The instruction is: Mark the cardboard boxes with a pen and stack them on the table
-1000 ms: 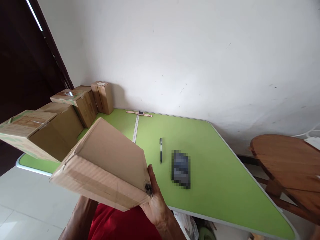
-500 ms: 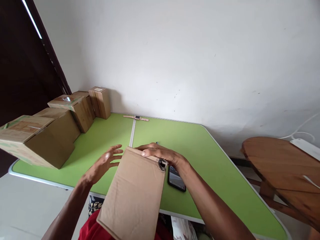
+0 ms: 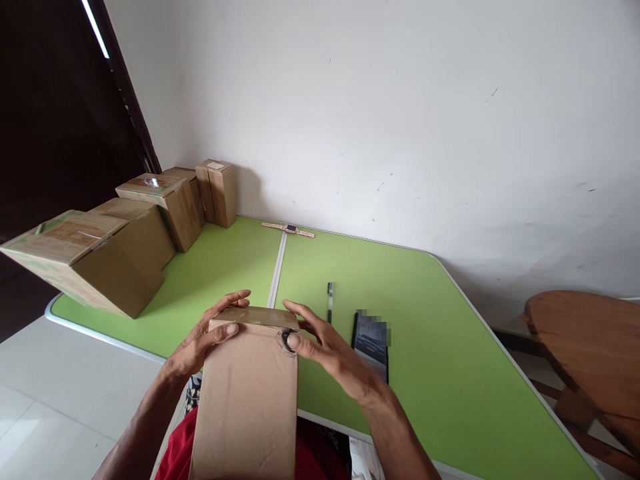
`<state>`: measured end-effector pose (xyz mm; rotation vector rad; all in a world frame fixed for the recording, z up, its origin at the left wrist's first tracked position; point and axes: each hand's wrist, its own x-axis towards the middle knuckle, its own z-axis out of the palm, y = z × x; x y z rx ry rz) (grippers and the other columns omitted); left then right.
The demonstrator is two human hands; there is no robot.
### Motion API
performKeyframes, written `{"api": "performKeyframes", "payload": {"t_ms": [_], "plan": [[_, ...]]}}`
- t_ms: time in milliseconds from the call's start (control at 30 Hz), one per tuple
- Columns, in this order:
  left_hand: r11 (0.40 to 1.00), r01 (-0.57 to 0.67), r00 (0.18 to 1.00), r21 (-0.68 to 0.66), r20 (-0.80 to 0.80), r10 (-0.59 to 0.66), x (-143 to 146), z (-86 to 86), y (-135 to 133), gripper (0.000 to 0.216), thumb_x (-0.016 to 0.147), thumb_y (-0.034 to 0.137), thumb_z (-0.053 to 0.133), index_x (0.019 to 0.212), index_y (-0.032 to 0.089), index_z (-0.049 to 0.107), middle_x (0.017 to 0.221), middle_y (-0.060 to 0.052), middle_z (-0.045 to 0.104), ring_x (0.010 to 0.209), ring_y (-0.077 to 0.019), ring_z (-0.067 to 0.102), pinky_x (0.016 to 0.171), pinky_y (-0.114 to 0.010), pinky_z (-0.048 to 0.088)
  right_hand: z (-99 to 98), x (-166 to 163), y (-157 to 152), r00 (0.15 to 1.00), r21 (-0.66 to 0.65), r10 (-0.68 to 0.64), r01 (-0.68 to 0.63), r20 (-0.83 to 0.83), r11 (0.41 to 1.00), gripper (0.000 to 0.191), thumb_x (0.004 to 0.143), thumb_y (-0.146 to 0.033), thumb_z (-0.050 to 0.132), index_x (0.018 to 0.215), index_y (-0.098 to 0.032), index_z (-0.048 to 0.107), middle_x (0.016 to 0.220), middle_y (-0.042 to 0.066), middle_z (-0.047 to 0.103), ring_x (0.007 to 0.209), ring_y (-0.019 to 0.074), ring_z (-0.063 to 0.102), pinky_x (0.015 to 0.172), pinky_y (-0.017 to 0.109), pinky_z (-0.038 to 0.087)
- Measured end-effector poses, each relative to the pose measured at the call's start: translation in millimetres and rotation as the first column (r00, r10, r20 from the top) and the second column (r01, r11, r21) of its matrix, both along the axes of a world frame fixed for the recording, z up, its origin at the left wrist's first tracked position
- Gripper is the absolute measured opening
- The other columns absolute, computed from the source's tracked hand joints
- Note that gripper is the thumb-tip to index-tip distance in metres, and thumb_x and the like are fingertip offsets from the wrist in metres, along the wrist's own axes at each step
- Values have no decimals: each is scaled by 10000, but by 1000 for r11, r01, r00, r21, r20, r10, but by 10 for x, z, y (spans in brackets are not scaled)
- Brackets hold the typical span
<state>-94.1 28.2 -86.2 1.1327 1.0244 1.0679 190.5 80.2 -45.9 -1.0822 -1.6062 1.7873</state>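
Observation:
A brown cardboard box [image 3: 245, 407] stands close against my body at the table's near edge, with a dark, ragged hole near its top right corner. My left hand [image 3: 205, 337] grips the box's upper left side, thumb on the near face and fingers along the far side. On the upper right, my right hand [image 3: 325, 347] holds the box, its thumb at the dark hole and its fingers reaching past the corner. Right of that hand lie a pen [image 3: 330, 300] and a black phone [image 3: 370, 347].
Several cardboard boxes [image 3: 120, 253] stand in a row along the left of the green table [image 3: 425, 373]. A pink-strapped watch [image 3: 290, 229] lies at the back edge by the white wall. A wooden table [image 3: 590, 340] stands at the right.
My left hand has come onto the box's left side. My right hand has shifted from the top edge to the right corner. The box is more upright, and the pen shows more fully.

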Motion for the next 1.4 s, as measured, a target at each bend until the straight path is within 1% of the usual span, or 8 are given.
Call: {"api": "performKeyframes", "payload": {"t_ms": [167,300,400,533,1000,1100,1267,1400], "plan": [[1000,-18,1000,-8,-12,18,51,105,-88,757,874,668,744,1495,258,603,1568,-166,561,1436,-444,534,1110,-488,509,-233,-112,-276,980,-31,-148,145,-131,989,738,906,-678,736,1560,-388,556,1673,34,500,1512,338,462,1205,502,404],[998,-61,981,12,-183,62,24,328,-144,735,878,697,727,1489,301,626,1541,-139,591,1410,-446,563,1080,-487,532,-159,-186,-374,979,25,-176,180,-103,983,775,894,-687,720,1576,-372,530,1615,54,536,1339,346,580,1112,494,482],[979,-121,861,166,-474,186,59,563,-157,621,879,649,758,1418,345,707,1536,-97,602,1446,-432,533,1091,-474,528,-72,-207,-432,978,114,-205,208,-44,971,781,868,-664,766,1554,-361,550,1598,68,534,1305,353,594,1076,478,510],[958,-35,698,284,-679,227,242,760,-139,488,856,605,808,1206,264,828,1235,-110,767,1114,-343,739,911,-391,585,-82,-201,-470,973,190,-228,230,-35,954,768,857,-576,810,1548,-363,554,1594,61,515,1355,348,562,1108,471,498],[927,65,241,369,-907,344,697,722,-97,396,842,636,716,920,261,816,889,-88,829,710,-319,733,599,-353,407,-144,-219,-504,945,135,-313,324,-92,937,621,861,-475,701,1442,-289,584,1474,77,572,1332,311,565,1084,420,483],[936,97,311,339,-903,295,547,728,-54,458,859,685,724,986,259,834,950,-87,840,743,-310,756,613,-350,453,-151,-193,-508,948,131,-306,315,-81,940,630,867,-508,703,1447,-294,585,1486,80,572,1322,315,573,1080,425,488],[959,211,657,189,-754,4,199,702,162,408,883,577,803,1107,241,865,1105,-94,824,920,-288,799,735,-317,592,-268,72,-289,981,99,-190,185,47,978,732,969,-764,513,1586,-371,494,1645,75,497,1407,347,561,1107,490,496],[968,206,865,141,-489,-112,107,479,277,344,914,523,779,1113,260,877,1160,-107,788,1055,-313,778,852,-356,615,-483,181,199,668,349,-525,393,528,851,588,1039,-582,508,1462,-181,581,1476,237,608,1337,419,604,1100,562,469]]}}
